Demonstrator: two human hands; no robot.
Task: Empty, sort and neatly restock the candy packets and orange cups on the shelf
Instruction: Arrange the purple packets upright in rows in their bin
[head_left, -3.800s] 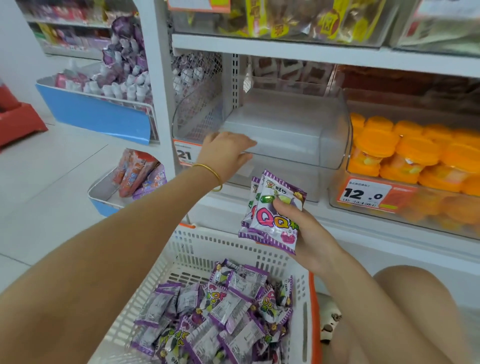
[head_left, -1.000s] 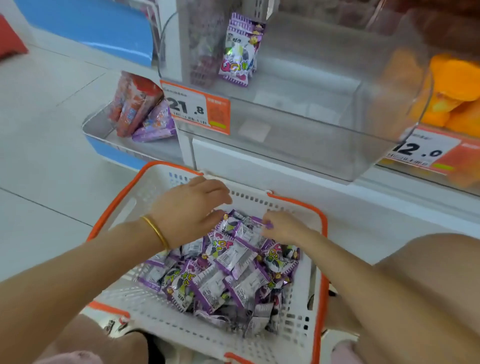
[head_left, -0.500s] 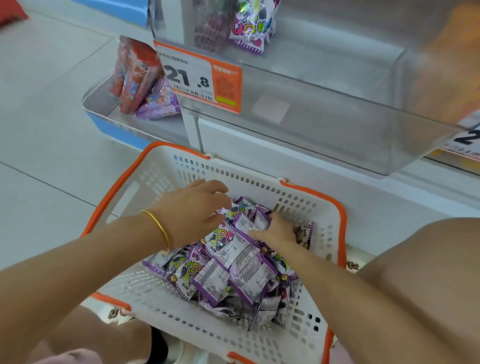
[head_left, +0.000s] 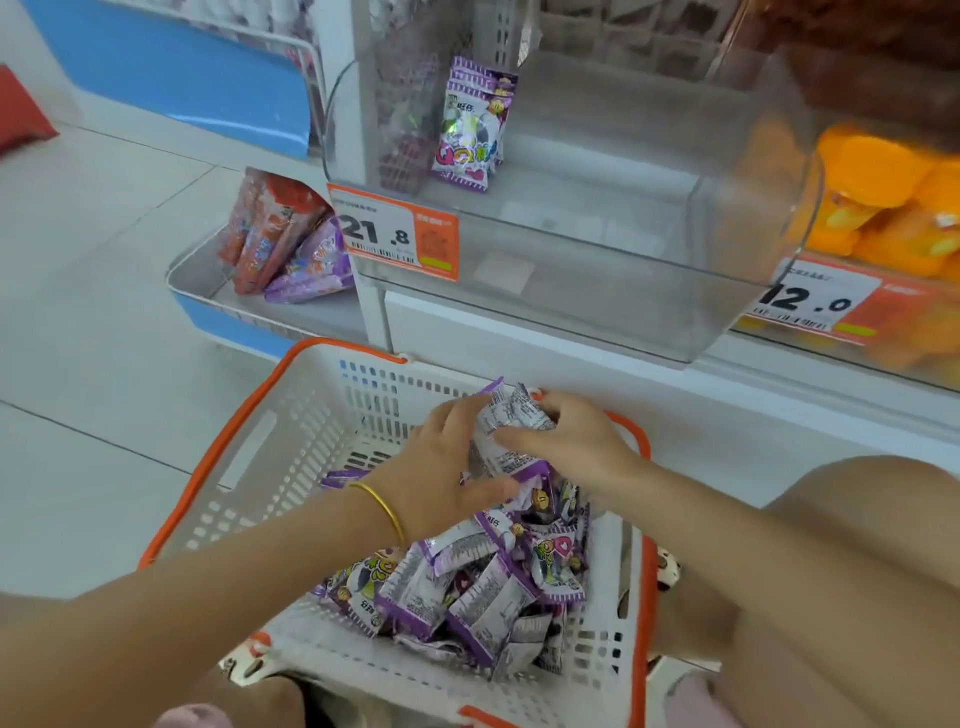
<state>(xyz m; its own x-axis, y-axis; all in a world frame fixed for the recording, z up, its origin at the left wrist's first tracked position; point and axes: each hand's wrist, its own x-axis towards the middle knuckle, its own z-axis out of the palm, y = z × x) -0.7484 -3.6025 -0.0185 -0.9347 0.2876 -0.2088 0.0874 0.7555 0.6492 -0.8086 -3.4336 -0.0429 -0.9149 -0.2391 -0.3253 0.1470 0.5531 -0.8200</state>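
Your grip sits above a white basket with an orange rim, which stands on the pale tiled floor. Up and left of the grip you see an orange price tag reading 21.8. Further left is a low tray with red and purple bags, and up and right of the grip a second tag reads 12.0

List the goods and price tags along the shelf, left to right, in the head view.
red snack packs → 21.8 price tag → standing candy packets → orange cups
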